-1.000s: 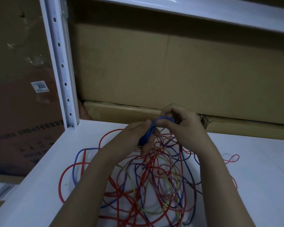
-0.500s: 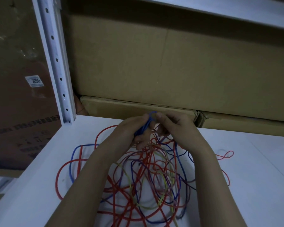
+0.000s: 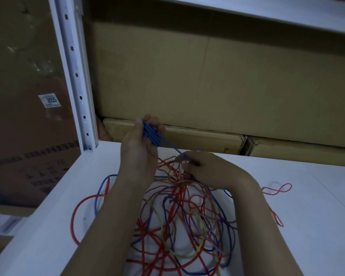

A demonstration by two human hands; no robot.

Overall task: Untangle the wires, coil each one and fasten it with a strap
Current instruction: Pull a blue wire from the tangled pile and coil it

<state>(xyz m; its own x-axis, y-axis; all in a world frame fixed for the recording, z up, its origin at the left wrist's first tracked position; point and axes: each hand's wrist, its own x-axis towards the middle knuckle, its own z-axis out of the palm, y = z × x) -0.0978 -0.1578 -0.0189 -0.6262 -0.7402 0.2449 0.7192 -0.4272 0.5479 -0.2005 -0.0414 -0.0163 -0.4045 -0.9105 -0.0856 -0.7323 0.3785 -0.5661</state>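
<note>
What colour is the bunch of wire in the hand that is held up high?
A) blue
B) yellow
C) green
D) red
A: the left hand grips a blue coil, while the red and yellow wires lie in the tangle below.

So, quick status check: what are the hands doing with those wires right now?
Left hand grips blue coil. Right hand pinches its loose blue strand. Tangled wire pile on white shelf. No strap seen.

Blue coil; red, blue, yellow wires
</note>
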